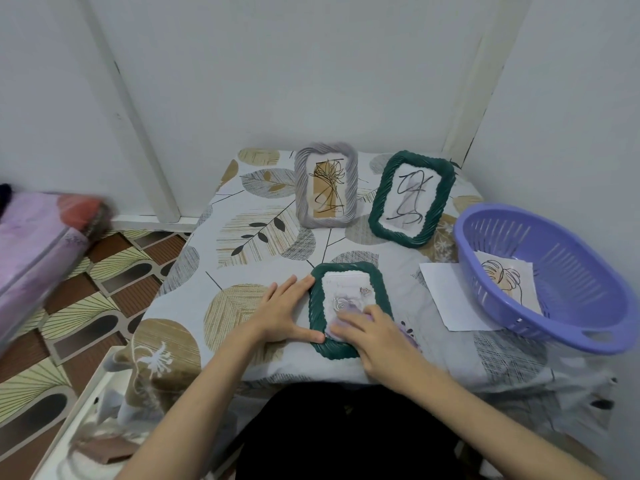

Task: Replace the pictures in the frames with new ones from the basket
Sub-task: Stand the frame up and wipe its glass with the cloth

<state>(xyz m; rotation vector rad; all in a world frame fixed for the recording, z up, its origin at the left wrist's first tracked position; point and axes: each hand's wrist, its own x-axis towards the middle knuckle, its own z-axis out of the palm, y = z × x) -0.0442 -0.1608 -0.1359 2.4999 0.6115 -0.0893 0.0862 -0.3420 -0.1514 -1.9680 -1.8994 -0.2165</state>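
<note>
White walls back a leaf-print table where a green frame at lower centre is steadied by the flat left hand while its picture is pressed by the right hand, one picture being left in the basket at right.

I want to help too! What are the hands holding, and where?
The left hand steadies the flat green frame by its left edge; the right hand presses flat on its picture.
</note>
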